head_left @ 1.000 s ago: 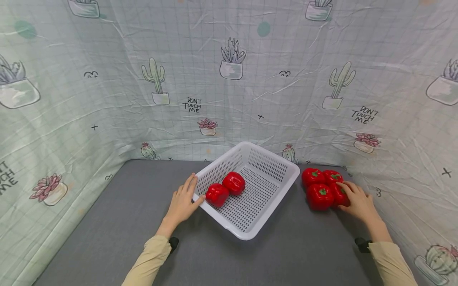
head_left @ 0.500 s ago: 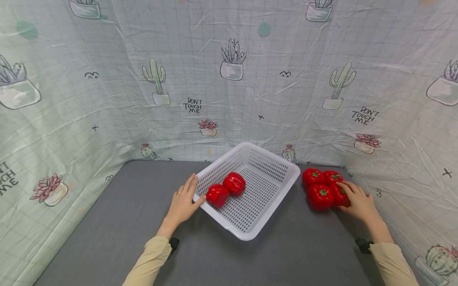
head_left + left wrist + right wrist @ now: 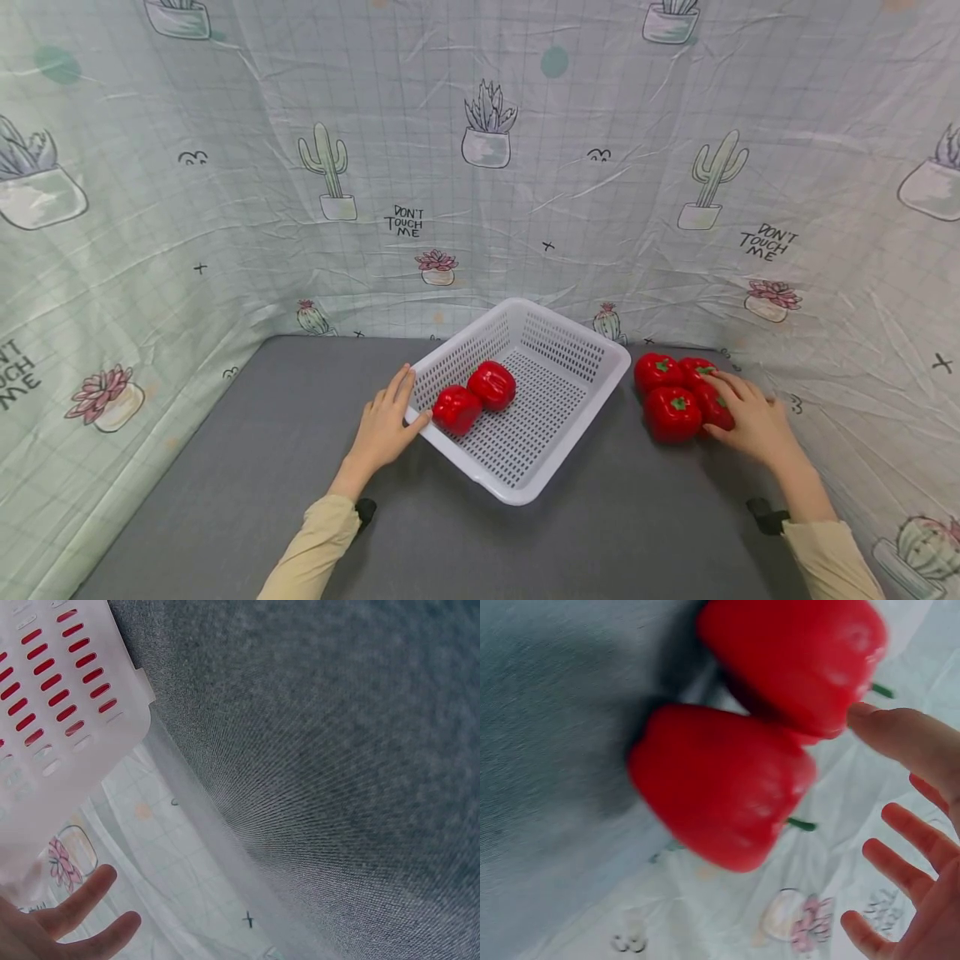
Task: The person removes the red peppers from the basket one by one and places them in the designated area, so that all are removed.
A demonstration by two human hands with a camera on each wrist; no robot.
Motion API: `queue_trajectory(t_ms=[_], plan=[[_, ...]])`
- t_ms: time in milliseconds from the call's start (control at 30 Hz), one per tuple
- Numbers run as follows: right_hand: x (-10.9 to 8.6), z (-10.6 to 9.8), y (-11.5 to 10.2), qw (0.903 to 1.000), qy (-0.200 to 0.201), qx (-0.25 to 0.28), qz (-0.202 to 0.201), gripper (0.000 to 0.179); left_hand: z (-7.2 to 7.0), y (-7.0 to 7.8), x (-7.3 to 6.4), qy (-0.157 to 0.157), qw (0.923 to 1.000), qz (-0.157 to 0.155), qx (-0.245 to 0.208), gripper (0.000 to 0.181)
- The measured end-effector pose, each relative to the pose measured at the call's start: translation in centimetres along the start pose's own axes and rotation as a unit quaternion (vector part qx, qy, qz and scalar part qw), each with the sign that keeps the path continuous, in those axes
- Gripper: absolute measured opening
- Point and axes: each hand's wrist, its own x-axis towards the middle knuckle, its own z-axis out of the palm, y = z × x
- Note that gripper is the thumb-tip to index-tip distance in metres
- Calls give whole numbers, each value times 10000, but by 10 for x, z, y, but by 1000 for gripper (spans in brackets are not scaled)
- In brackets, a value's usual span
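Grip, right hand (image 3: 753, 421): fingers loosely spread, wide; contact we cannot confirm. Nearest pepper (image 3: 716, 408): just left of the palm, stem up, front right of a cluster of four, close against three companion peppers (image 3: 673, 414). Basket (image 3: 543, 417): farther left, set diagonally, containing two peppers (image 3: 492, 385). Left hand (image 3: 382, 425): straight fingers at its left corner; we list the right as nearer the cluster.
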Motion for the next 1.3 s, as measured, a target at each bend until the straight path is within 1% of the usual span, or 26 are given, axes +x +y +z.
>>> queue_trajectory(t_ms=[133, 300, 533, 733, 933, 1067, 1300], plan=[[5, -8, -15, 9997, 230, -19, -105, 74, 0, 0, 0, -1, 10000, 9, 13, 68], [14, -17, -34, 9978, 564, 95, -346, 65, -1, 0, 0, 2, 10000, -8, -4, 69], [27, -25, -57, 9975, 527, 164, -444, 63, 1, 0, 0, -17, 10000, -13, -16, 69], [41, -34, -77, 9947, 728, 242, -685, 62, 1, -1, 0, -14, 10000, -41, -32, 69], [58, -40, -99, 9931, 731, 387, -826, 62, 0, -2, 0, -49, 10000, -74, -28, 69], [70, -42, -113, 9910, 785, 459, -979, 61, 0, -2, 0, -69, 9999, -52, -55, 69], [89, -43, -139, 9845, 954, 599, -1344, 59, -1, -1, -1, -81, 10000, -23, -28, 69]])
